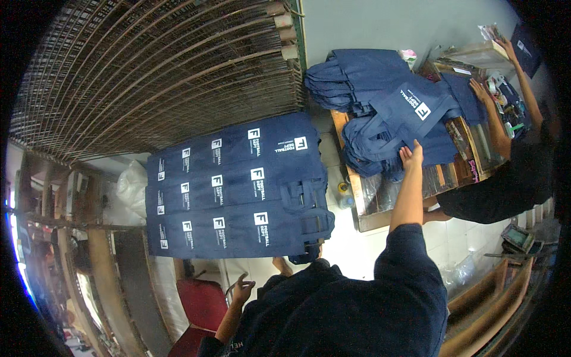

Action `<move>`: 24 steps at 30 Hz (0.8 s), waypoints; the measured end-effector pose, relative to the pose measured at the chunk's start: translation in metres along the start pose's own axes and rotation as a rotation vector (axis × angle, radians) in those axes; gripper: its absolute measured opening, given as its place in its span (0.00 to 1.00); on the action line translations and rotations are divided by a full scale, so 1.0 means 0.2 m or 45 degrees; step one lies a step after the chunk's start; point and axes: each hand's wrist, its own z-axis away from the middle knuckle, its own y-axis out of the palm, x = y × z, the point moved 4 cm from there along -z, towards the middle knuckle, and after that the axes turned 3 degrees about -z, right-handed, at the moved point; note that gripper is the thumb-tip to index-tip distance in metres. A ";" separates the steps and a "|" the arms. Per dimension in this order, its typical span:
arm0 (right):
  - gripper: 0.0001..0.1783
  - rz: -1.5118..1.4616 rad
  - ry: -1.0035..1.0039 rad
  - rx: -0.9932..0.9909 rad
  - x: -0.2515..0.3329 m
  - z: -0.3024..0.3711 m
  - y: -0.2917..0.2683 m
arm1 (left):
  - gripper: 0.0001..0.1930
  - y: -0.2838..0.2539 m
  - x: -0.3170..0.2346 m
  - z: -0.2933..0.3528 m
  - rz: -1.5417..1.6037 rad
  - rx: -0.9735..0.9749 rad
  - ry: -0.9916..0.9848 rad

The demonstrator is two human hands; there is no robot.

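Observation:
My right hand (411,156) reaches out to the right, its fingers loosely apart at the near edge of a navy tote bag (425,98) with a white print. That bag lies askew over a pile of navy bags (363,74) on a wooden table. Low at my left side, my left hand (242,290) is empty, with its fingers apart. In front of me and to the left, printed navy tote bags (235,190) lie in overlapping rows, prints up and handles toward the right.
A large wire rack (172,77) rises at the far left. At the right a co-worker's hands (479,90) are over a navy piece by a wooden frame (461,140). A red chair (202,303) stands near my left hand, and a white plastic bag (132,189) sits behind the rows.

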 end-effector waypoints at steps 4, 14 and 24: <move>0.35 0.767 -0.118 -0.124 0.11 -0.03 0.08 | 0.34 -0.04 0.02 0.05 -0.138 -0.016 -0.127; 0.35 2.021 -0.496 -0.642 0.17 0.09 0.15 | 0.38 -0.13 0.21 0.31 -0.294 -0.012 -0.365; 0.08 0.212 -0.130 -0.041 0.19 -0.28 0.09 | 0.33 -0.07 0.23 0.13 -0.091 -0.114 0.076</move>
